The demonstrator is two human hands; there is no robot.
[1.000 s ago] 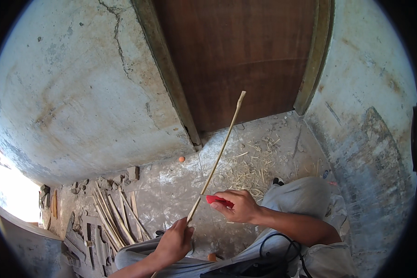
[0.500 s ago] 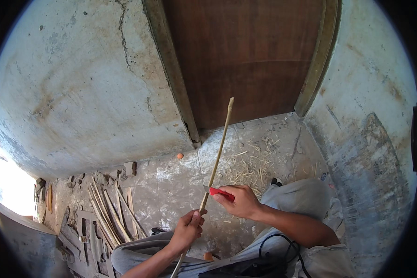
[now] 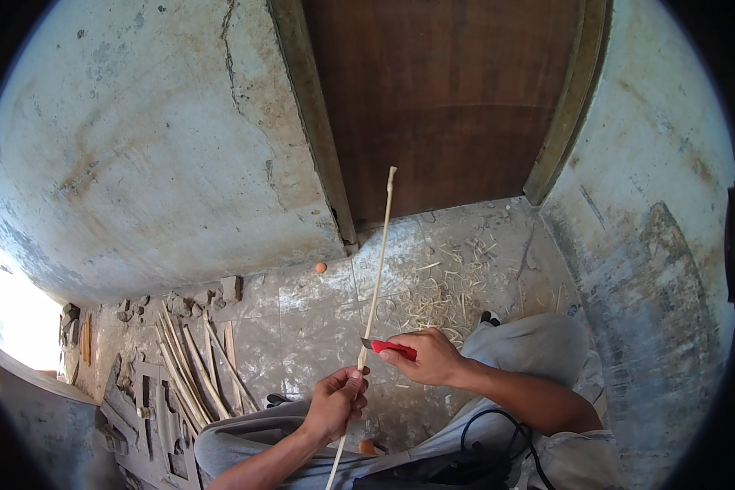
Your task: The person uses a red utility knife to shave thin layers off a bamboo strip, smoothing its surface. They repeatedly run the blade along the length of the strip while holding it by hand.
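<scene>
A long thin pale stick (image 3: 376,269) stands nearly upright before me, its tip reaching up in front of the brown door. My left hand (image 3: 336,402) is closed around its lower part. My right hand (image 3: 427,357) grips a red-handled knife (image 3: 390,348) whose short blade touches the stick just above my left hand. Both forearms come in from the lower edge over my grey trousers.
Pale shavings (image 3: 449,287) lie scattered on the stone floor near the wooden door (image 3: 449,98). A bundle of split sticks (image 3: 192,359) lies at the lower left. A cracked plaster wall (image 3: 147,155) stands left, another wall (image 3: 653,204) right. A black cable (image 3: 498,433) crosses my lap.
My left hand has slid up the stick toward the knife. The stick has swung from leaning right to nearly upright, and its tip sits lower against the door.
</scene>
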